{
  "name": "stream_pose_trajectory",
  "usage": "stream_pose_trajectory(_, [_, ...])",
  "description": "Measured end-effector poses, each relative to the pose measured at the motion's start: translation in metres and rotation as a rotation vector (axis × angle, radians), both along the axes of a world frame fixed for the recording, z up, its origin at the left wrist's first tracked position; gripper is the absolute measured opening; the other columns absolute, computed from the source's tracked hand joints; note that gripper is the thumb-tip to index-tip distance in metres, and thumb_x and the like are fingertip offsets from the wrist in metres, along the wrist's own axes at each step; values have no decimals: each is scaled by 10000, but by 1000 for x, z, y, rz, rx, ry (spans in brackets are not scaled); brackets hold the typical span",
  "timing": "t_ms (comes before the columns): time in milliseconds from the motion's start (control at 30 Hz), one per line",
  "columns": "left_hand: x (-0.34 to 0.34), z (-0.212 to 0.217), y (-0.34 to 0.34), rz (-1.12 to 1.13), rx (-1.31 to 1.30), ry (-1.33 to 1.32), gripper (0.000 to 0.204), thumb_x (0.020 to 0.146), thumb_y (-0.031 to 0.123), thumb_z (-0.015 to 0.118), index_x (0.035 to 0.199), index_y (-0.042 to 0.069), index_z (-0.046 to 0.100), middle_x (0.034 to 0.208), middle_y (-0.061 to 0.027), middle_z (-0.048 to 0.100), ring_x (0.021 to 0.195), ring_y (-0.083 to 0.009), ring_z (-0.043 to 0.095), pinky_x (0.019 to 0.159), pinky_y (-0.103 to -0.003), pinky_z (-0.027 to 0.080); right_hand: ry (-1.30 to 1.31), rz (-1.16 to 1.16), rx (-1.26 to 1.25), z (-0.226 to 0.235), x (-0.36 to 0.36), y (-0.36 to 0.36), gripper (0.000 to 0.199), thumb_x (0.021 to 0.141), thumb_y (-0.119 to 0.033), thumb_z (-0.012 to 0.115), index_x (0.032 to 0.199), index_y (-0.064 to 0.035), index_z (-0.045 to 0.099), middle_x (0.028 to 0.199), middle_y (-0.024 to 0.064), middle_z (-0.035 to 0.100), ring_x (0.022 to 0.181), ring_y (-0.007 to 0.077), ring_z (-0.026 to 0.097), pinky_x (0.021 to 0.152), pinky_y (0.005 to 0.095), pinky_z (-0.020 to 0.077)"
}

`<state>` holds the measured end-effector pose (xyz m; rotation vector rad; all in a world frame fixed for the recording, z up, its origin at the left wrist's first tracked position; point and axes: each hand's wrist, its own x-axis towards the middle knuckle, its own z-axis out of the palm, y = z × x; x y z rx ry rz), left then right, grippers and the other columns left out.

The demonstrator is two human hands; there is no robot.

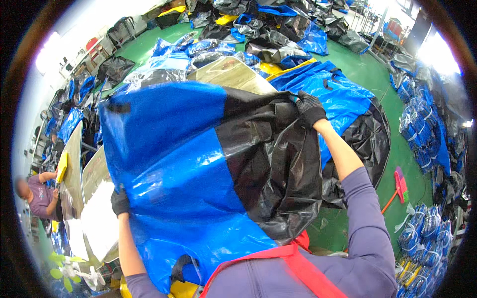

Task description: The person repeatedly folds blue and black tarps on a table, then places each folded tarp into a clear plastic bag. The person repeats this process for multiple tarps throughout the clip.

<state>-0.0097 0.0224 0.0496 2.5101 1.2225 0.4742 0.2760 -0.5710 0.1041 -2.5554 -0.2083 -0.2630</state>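
Note:
A large blue and black plastic sheet bag (174, 149) is spread out in front of me, its left part blue and its right part black and creased. My right hand (309, 108), in a dark dotted glove, is closed on the upper edge of the black part. At the left edge of the blue part, my left hand (119, 201) in a dark glove is closed on the plastic; its fingertips are partly hidden. A black handle loop (185, 268) shows at the bag's near end, by my red apron strap (248, 257).
A pale worktable (226, 72) lies beneath and beyond the bag. Another blue and black bag (348, 92) rests to the right. Tied blue bundles (422, 124) and a pink broom (400, 185) are on the green floor (370, 62). At far left, a person (42, 196) handles yellow material.

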Motion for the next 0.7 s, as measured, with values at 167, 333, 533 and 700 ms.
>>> stream_pose_trajectory(167, [11,-22,-18,-149,277,2,622,870,368,589,1368,28,440,1312,-270,494,1234,-422,459,1046,-460,348,132,60,239,-6,44,-18,318,847,-300,629,1005,-25,652,949,206,678,870,376,652,741,429,516])
stream_pose_trajectory(333, [67,-7,-143,-982,368,-78,792,810,325,643,1468,59,291,1454,-296,324,1351,-449,306,1139,-483,222,-281,261,274,12,8,30,206,876,-224,651,974,-45,680,856,140,697,751,227,663,682,353,498])
stream_pose_trajectory(533, [115,-23,-266,-1176,447,110,717,867,392,587,1450,61,330,1461,-251,334,1369,-385,295,1142,-474,206,-17,835,341,87,-162,133,340,947,-282,520,1202,-74,604,1075,218,627,1008,354,601,888,397,464])
stream_pose_trajectory(700, [116,-44,-255,-1217,339,58,664,889,471,527,1415,91,389,1463,-233,342,1384,-383,278,1134,-533,184,181,690,187,95,-163,116,382,923,-333,552,1149,-30,607,1050,202,631,952,364,619,860,389,482])
